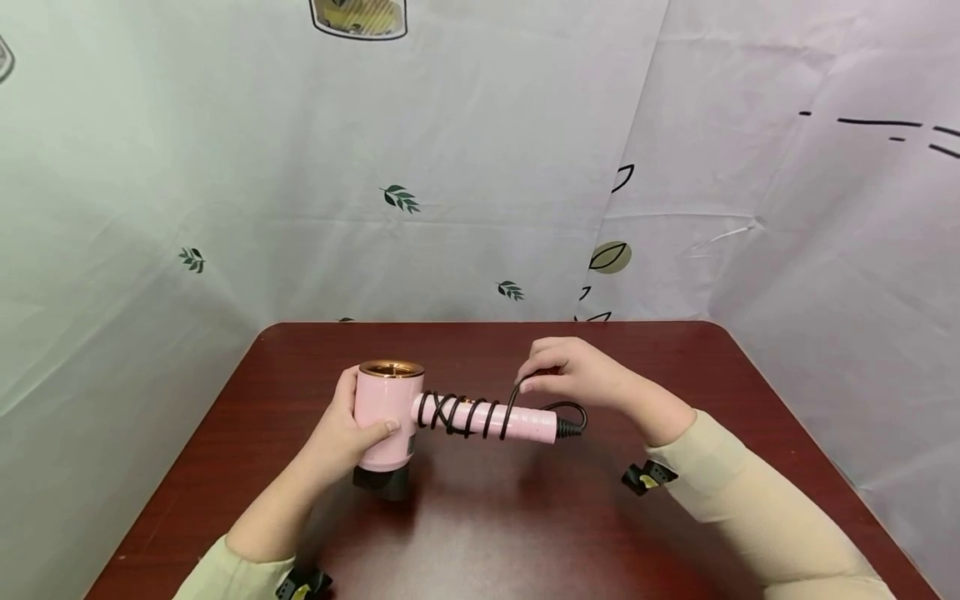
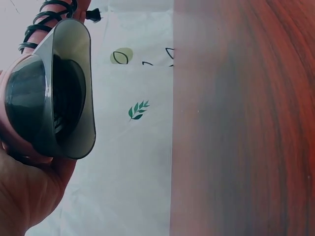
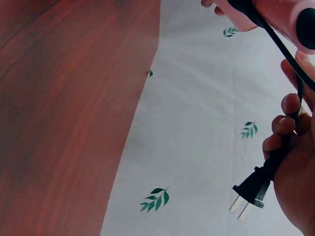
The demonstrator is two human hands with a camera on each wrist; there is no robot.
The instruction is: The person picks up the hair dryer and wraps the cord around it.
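A pink hair dryer (image 1: 388,412) with a gold rim is held above the table, its handle pointing right. My left hand (image 1: 337,437) grips the barrel, thumb across the front. A dark nozzle (image 2: 32,93) sits on the barrel's lower end. Several turns of black cord (image 1: 468,417) wrap the handle, and part of the cord loops past its end. My right hand (image 1: 577,373) holds the cord's free end just above the handle. In the right wrist view its fingers curl round the cord by the two-pin plug (image 3: 253,187), whose prongs point down.
A dark red wooden table (image 1: 480,542) lies beneath both hands. Behind it and at the sides hangs a pale cloth (image 1: 480,125) printed with leaves. Small black devices (image 1: 649,477) are strapped at both wrists.
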